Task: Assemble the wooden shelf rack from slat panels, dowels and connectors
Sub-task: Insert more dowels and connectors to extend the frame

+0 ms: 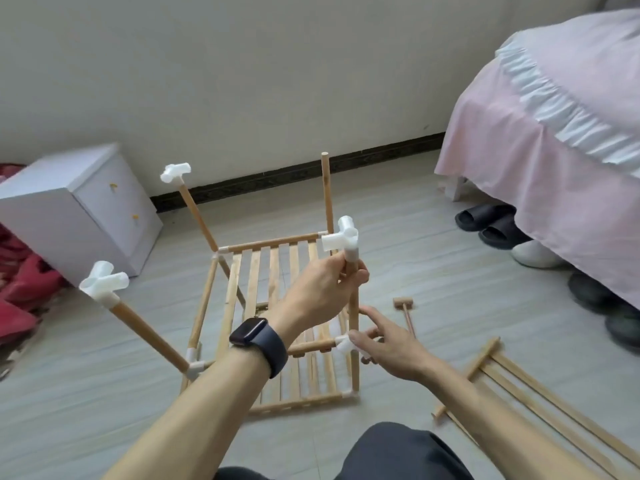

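Note:
The partly built rack stands on the floor, its slat panels [277, 268] framed by upright dowels. My left hand [322, 289] grips the near right dowel [353, 306] just under its white connector [341, 237]. My right hand [384, 348] has loosely spread fingers and touches the lower white connector [343, 342] on that same post. Two other dowels carry white connectors at the near left [102, 280] and far left [175, 172]. The far right dowel [326, 188] has a bare top.
A small wooden mallet [405, 308] lies on the floor right of the rack. A loose slat panel [526, 393] lies at the lower right. A white cabinet [76, 209] stands left, a pink-covered bed [554, 150] with shoes [491, 223] beneath stands right.

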